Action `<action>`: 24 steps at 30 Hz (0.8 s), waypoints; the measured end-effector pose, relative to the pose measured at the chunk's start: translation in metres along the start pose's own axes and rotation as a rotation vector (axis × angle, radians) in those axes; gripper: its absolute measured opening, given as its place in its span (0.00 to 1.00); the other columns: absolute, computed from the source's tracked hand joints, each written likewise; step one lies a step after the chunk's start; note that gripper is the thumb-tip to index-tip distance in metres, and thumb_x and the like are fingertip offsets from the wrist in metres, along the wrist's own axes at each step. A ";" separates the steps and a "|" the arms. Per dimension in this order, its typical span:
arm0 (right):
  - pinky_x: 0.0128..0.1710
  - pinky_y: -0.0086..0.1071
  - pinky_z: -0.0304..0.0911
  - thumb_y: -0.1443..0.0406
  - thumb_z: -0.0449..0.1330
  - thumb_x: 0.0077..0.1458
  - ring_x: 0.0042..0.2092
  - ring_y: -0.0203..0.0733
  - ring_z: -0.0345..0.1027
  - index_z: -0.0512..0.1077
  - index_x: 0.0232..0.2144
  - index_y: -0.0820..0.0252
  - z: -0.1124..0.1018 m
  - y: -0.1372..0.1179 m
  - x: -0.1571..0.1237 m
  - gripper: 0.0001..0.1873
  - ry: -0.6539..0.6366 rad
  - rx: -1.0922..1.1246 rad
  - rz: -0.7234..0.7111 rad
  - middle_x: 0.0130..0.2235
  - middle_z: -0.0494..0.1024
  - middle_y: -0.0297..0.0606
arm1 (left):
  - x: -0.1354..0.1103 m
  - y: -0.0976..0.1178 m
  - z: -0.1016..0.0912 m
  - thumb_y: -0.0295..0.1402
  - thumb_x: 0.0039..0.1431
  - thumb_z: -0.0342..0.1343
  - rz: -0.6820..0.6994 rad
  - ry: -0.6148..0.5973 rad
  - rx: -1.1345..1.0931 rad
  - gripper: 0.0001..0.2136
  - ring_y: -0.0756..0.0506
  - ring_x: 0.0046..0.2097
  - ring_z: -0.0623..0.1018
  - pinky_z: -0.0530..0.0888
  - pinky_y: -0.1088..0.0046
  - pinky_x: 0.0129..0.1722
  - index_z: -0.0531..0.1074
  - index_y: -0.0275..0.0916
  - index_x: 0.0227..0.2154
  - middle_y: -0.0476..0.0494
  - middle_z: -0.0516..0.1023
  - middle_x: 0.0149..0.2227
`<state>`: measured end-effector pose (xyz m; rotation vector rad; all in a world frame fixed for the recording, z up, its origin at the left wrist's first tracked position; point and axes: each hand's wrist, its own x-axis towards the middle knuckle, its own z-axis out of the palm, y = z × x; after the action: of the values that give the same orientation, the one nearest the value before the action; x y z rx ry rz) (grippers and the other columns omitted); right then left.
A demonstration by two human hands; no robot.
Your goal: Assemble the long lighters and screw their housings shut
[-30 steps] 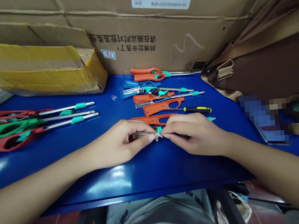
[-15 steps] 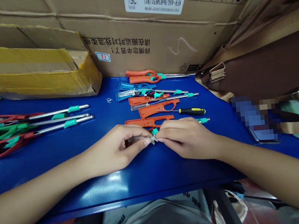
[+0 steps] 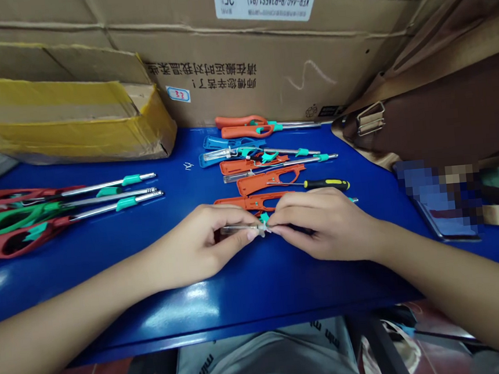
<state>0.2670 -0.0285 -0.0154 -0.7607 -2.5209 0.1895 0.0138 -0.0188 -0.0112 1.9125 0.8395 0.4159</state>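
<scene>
Between finger and thumb, my left hand (image 3: 210, 240) pinches a clear lighter fuel tank (image 3: 231, 229) lying sideways, with a small whitish fitting (image 3: 262, 228) at its right end. The fingertips of my right hand (image 3: 322, 221) close on that fitting from the right; exactly what they grip is too small to see. Just behind my hands lies an opened orange lighter shell (image 3: 251, 202) with a teal trigger (image 3: 263, 216) near it. A black-and-yellow screwdriver (image 3: 327, 184) rests beyond my right hand, its shaft over another orange shell half (image 3: 270, 179).
Further back lie blue shell halves (image 3: 234, 142) and orange lighters (image 3: 244, 130). Red and green lighters (image 3: 29, 217) lie at left, small white bits (image 3: 187, 165) mid-table. A taped carton (image 3: 96, 136), a big cardboard box (image 3: 274, 68), a brown bag (image 3: 443, 106) and a phone (image 3: 448, 216) border the blue table (image 3: 178, 321).
The view has shifted slightly, so everything sits a little further right. Both hands keep the same hold on the fuel tank and its fitting, with hardly any visible movement.
</scene>
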 end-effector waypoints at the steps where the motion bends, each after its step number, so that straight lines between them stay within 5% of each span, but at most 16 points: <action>1: 0.34 0.31 0.62 0.66 0.58 0.68 0.37 0.36 0.76 0.77 0.40 0.60 0.000 0.000 0.000 0.08 -0.006 -0.005 0.000 0.39 0.82 0.34 | 0.000 0.000 0.000 0.39 0.70 0.54 -0.004 -0.001 0.001 0.13 0.47 0.37 0.78 0.72 0.73 0.34 0.80 0.39 0.45 0.46 0.84 0.39; 14: 0.35 0.31 0.61 0.67 0.55 0.69 0.38 0.35 0.76 0.77 0.41 0.59 0.009 0.001 -0.004 0.09 -0.034 -0.013 -0.004 0.39 0.82 0.33 | -0.003 -0.001 0.004 0.37 0.70 0.53 0.003 0.023 0.035 0.12 0.48 0.34 0.76 0.70 0.74 0.30 0.80 0.40 0.43 0.47 0.84 0.38; 24: 0.35 0.30 0.65 0.67 0.57 0.66 0.38 0.36 0.74 0.77 0.43 0.60 -0.001 -0.002 0.001 0.09 -0.028 0.033 0.145 0.43 0.79 0.37 | -0.005 0.005 -0.010 0.30 0.71 0.54 0.276 0.137 0.415 0.11 0.48 0.45 0.80 0.76 0.74 0.44 0.79 0.40 0.49 0.44 0.81 0.45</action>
<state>0.2657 -0.0290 -0.0135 -0.9349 -2.4830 0.2921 0.0063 -0.0170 -0.0012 2.4215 0.7959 0.5795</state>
